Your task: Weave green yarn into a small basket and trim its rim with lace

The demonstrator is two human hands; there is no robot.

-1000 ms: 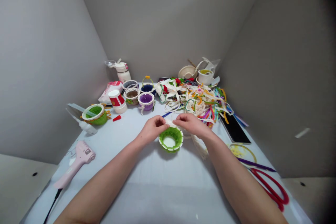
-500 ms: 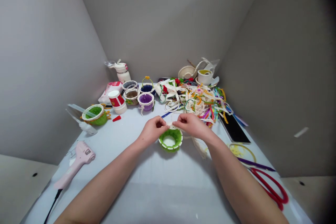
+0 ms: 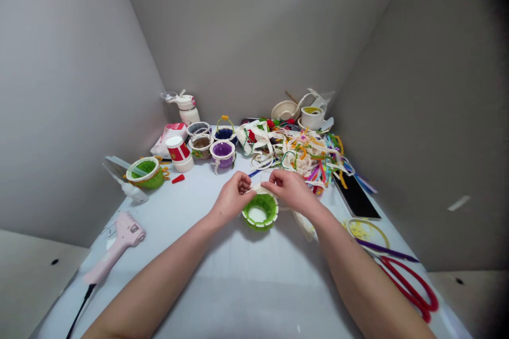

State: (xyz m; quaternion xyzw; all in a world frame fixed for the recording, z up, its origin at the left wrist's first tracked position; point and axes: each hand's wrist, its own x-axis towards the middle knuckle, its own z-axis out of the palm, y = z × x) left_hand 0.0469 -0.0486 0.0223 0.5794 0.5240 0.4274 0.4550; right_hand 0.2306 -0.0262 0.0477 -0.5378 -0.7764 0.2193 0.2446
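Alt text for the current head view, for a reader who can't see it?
A person's left hand and right hand touch white lace at the far rim of a small green basket on a white table. A tangle of lace and ribbons lies beyond, with a pink glue gun at left and red-handled scissors at right.

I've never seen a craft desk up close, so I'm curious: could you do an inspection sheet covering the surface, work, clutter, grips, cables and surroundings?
Surface: pale tabletop, bare in front of the work.
Work: green basket with a notched white rim; lace at its far edge.
Clutter: heap of ribbons and trims behind; red-handled scissors at right; pink glue gun at left.
Left grip: thumb by the lace; pinch unclear.
Right grip: pinching the lace.
Cables: black cord from the glue gun, leaving the picture; plug unseen.
Surroundings: grey walls; other people: nothing seen.
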